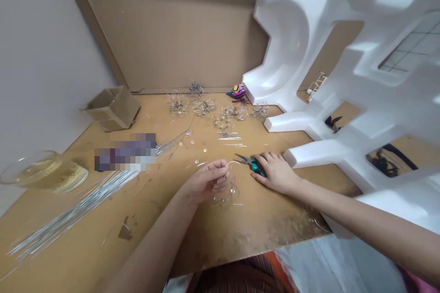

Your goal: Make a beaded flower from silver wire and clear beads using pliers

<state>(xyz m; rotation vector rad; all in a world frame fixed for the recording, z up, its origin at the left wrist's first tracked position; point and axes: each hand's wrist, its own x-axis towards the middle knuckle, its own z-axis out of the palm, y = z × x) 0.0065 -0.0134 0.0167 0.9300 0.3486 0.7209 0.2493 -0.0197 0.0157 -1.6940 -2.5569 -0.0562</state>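
Note:
My left hand (213, 177) is closed in a pinch on a thin wire (235, 162), whose curved end sticks out to the right. My right hand (277, 173) lies over a pair of pliers (257, 167) with teal handles, its fingers around them on the tabletop. The jaws point left, towards the wire, and look slightly parted. Just below my left hand is a wire piece with clear beads (223, 200); my fingers partly hide whether it joins the held wire.
Straight wires (85, 199) lie in a long bundle at left, near a glass of yellowish liquid (74, 176) and a cardboard box (117, 110). Coiled wire pieces (205, 107) and a colourful ornament (238, 91) sit at the back. White moulded foam (309, 158) borders the right.

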